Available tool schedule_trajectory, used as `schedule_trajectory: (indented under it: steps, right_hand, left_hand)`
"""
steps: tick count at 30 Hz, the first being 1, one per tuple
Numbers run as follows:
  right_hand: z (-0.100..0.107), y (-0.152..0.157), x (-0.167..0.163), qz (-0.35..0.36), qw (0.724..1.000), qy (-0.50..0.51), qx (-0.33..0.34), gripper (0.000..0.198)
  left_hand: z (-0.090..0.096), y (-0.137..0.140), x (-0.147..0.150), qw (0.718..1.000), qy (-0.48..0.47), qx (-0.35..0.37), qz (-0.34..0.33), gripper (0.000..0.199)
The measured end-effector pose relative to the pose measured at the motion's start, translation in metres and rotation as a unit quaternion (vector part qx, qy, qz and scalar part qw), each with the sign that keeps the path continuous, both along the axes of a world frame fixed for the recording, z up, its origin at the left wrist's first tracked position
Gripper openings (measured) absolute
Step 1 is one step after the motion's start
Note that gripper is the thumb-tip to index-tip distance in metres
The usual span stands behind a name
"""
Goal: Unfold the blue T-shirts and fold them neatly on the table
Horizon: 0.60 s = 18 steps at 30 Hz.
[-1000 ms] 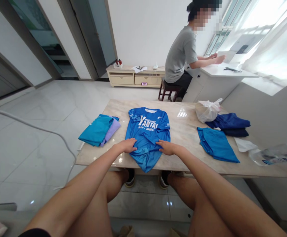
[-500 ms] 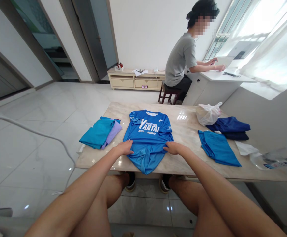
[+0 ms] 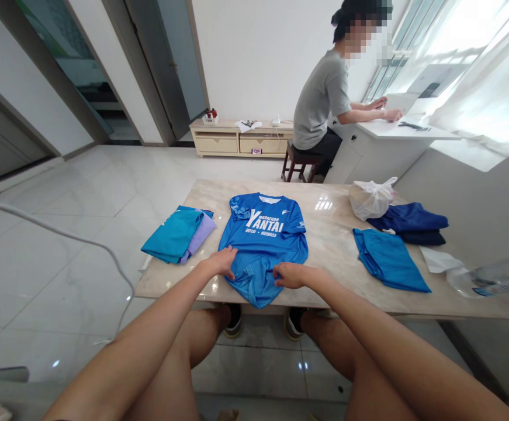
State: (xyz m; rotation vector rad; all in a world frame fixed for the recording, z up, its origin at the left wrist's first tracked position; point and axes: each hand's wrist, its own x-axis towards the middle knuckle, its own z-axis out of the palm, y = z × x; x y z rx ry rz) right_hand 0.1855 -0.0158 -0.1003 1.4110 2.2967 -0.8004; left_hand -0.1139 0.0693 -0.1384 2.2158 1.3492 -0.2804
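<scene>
Broadly, we sit at a marble table [image 3: 324,280] on a pale tiled floor. Beyond it another person [image 3: 324,108] in a grey shirt sits on a stool at a white desk by the window, both hands up on the desk, well apart from ours.

Spread flat at the table's middle lies the blue jersey [image 3: 263,240], chest print facing up, collar away from us, with its bunched lower hem spilling over the near edge. On the right we see a flat blue garment [image 3: 388,260], beyond it a folded navy pile [image 3: 412,221], and a white plastic bag [image 3: 370,199] touching that pile. On the left sits a teal and lilac folded stack [image 3: 179,234]. A clear bottle [image 3: 486,276] lies at the far right edge.

Our left hand [image 3: 222,261] rests palm down on the jersey's lower left edge, fingers loosely spread, gripping nothing. Our right hand [image 3: 290,275] lies on the lower right hem with fingers curled in, pinching the cloth.
</scene>
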Motion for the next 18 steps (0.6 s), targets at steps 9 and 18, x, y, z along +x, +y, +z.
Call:
schedule_trajectory:
  steps: [9, 18]
  right_hand:
    - [-0.019, 0.014, 0.016, -0.095, 0.992, -0.064, 0.056, 0.039]
    - [-0.024, 0.027, 0.014, -0.176, 0.964, -0.106, 0.171, 0.049]
  left_hand:
    - [0.007, -0.004, 0.002, 0.998, 0.023, 0.057, 0.015, 0.095]
    - [0.029, -0.003, 0.029, 0.994, -0.007, 0.108, -0.003, 0.051]
